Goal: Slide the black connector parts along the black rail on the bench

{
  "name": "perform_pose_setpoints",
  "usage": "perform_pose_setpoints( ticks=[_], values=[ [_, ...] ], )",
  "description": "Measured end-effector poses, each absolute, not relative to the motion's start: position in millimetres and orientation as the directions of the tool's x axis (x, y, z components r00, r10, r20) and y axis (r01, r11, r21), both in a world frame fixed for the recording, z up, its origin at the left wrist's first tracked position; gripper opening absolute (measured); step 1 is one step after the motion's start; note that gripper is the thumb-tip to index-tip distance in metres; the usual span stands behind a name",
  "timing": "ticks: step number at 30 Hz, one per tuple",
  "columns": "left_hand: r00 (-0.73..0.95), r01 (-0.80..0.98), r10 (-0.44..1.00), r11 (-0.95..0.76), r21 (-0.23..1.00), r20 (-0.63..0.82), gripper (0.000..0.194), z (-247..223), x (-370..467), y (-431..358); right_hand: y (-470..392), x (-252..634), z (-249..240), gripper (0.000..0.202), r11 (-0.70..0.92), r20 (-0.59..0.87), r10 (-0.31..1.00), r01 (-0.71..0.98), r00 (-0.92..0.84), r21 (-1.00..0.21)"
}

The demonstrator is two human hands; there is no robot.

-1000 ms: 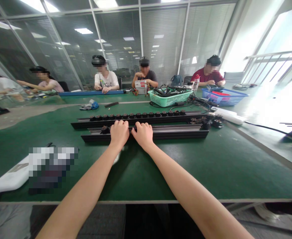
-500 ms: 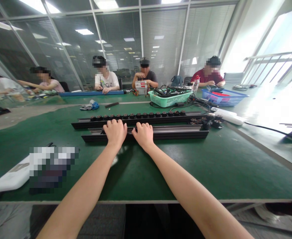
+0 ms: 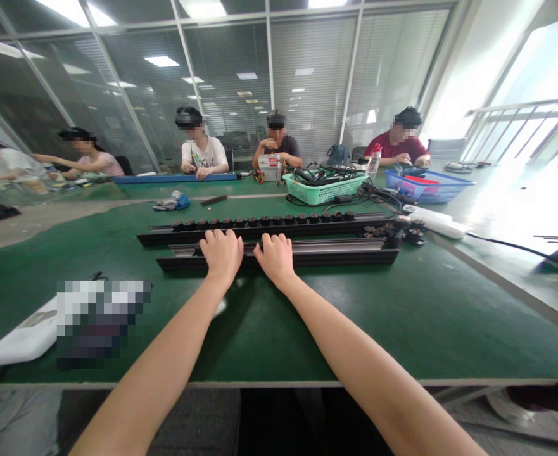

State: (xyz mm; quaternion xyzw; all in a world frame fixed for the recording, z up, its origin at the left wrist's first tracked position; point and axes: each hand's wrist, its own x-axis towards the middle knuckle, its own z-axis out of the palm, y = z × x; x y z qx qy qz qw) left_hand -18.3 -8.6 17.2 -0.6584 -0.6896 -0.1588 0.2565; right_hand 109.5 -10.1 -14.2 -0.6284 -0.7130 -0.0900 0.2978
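A long black channel rail (image 3: 340, 258) with a silvery inner strip lies across the table in front of me. My left hand (image 3: 224, 252) is curled over its middle, fingers on the far side. Just to the right, my right hand (image 3: 277, 254) is closed over the same rail, thumb toward the left hand. Something small and dark shows by the right fingertips, too hidden to name. Directly behind lies a second black rail (image 3: 164, 237) carrying a row of small round black parts (image 3: 264, 221). More such loose black parts (image 3: 414, 235) sit near the right ends of the rails.
Behind the rails stand a green basket (image 3: 329, 190) of cables and a blue basket (image 3: 431, 187). A white power strip (image 3: 435, 221) lies at right, a crumpled blue-grey cloth (image 3: 171, 201) at back left. A white device (image 3: 22, 335) lies near left. Several people sit across the table.
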Motion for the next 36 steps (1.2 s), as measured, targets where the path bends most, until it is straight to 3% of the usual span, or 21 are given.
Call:
perform_pose_setpoints(
  ticks=[23,36],
  values=[
    [0.022,0.993,0.862,0.041,-0.113,0.507,0.047,17.0,-21.8,-7.1,-9.5,110.5,-15.0,0.024,0.191,0.545,0.838,0.948,-0.023,-0.253],
    [0.149,0.982,0.824,-0.059,-0.179,0.546,0.05,10.6,-13.2,-5.4,-11.2,109.8,-13.9,0.024,0.195,0.526,0.85,0.938,-0.017,-0.286]
  ],
)
